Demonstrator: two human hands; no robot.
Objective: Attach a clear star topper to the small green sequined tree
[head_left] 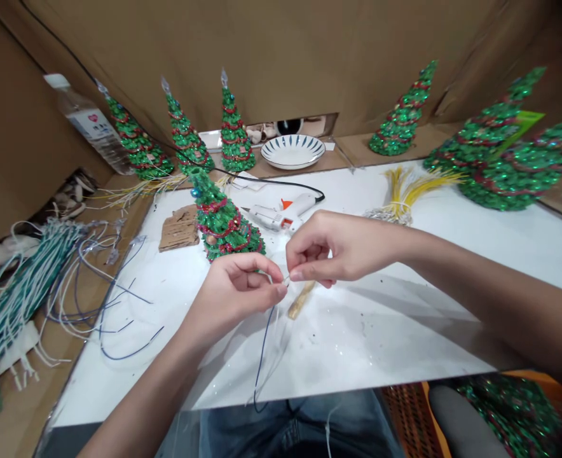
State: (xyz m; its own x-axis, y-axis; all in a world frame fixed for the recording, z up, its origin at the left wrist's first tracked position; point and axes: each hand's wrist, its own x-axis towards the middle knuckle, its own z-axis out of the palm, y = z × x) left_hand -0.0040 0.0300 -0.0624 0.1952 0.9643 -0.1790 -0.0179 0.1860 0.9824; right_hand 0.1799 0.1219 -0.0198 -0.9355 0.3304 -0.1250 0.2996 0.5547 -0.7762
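Note:
Just in front of a small decorated Christmas tree (224,222), my two hands meet fingertip to fingertip. My left hand (243,283) pinches a thin wire (262,359), whose blue length hangs down past the table's front edge. Thumb and forefinger of my right hand (333,248) are pinched on a fine pale end of wire right at the left fingertips. How the wire ends join there is too small to make out. Below the right fingers lies a short tan stick (301,302). A white hot glue gun (271,217) rests behind my hands.
Blue and white wires (114,331) and a teal-white wire bundle (33,286) spread at left. Yellow wires (402,194) lie right. Behind stand a plate (293,152), a water bottle (93,127) and several trees (238,133). Cardboard (180,229) lies left; an orange basket (400,407) sits below right.

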